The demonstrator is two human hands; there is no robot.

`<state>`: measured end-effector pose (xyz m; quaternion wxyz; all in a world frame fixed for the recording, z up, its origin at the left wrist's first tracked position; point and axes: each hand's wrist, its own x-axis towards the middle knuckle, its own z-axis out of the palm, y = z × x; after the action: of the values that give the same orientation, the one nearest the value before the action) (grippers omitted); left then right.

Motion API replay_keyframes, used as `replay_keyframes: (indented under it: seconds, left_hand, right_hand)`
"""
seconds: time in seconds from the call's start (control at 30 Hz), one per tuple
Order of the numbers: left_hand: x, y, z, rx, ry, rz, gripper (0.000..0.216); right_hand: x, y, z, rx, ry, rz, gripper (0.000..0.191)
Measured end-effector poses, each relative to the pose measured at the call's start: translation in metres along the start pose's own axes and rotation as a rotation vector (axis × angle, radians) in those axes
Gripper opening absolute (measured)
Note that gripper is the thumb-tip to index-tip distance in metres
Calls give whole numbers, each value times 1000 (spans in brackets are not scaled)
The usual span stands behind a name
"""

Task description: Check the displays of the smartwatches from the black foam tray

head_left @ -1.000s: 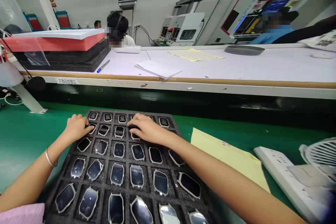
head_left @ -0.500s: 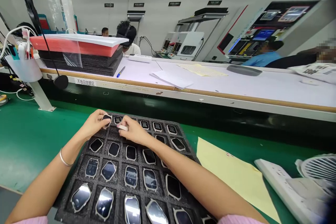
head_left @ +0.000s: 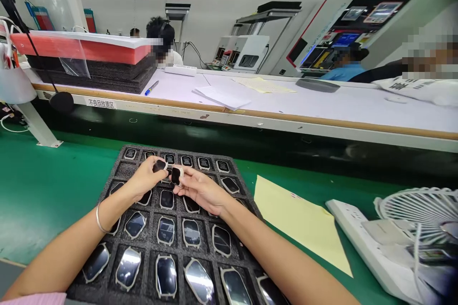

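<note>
Green bench mat [head_left: 46,190], foam tray [head_left: 123,170], hands [head_left: 146,177] [head_left: 202,191] pinching dark pieces [head_left: 160,166], perhaps watch screens

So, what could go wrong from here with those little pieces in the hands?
The dark piece in the left hand and the one in the right hand are very close, so they might knock or scratch each other. A slip could drop either onto the glossy pieces in the foam tray. The bracelet might also scrape those pieces.
</note>
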<state>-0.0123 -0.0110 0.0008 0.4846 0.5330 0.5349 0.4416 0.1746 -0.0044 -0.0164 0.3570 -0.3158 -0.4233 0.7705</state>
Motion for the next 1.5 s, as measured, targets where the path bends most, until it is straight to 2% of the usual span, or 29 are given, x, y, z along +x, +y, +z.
replay_keyframes:
  seconds: [0.17, 0.23, 0.33, 0.53, 0.77, 0.93, 1.0, 1.1, 1.17, 1.27, 1.37, 1.43, 1.5]
  left_hand:
    - [-4, -8, -2, 227, 70, 199, 25]
    - [-5, -10, -4, 294, 76, 231, 25]
    - [-6, -12, -6, 317, 78, 223, 26]
    - [-9, -9, 0, 156, 63, 148, 33]
    - [-18, -6, 16, 119, 61, 175, 29]
    - [-22, -8, 14, 124, 62, 188, 30]
    - [-22, -8, 11, 78, 48, 163, 31]
    - [-21, -3, 7, -87, -14, 23, 44]
    - [-21, 1, 5, -236, -30, -109, 49]
    - [-18, 6, 0, -443, 19, -228, 40]
    - [-15, 8, -5, -523, 96, -215, 33]
    - [-14, 8, -8, -531, 114, -210, 30]
    - [-14, 7, -9, -537, 112, -226, 26]
  right_hand:
    - [-2, 1, -3, 18, -19, -1, 50]
    - [0, 2, -3, 21, -34, -2, 49]
    - [1, 3, -1, 21, -61, -13, 48]
    - [-4, 0, 3, 45, -77, -1, 44]
    - [-11, -8, 1, 45, -40, -17, 38]
    - [-12, -8, 0, 85, 23, -8, 41]
    - [-13, -6, 3, 118, 97, -4, 39]
    - [-17, -3, 9, 153, 182, 21, 38]
    - [-19, -1, 12, 126, 156, 50, 41]
    - [-20, -1, 10, -22, 91, 48, 41]
    - [-19, 1, 4, -213, 54, 29, 49]
    - [-17, 4, 1, -318, 7, 37, 60]
    - [-17, 8, -1, -453, -59, 48, 62]
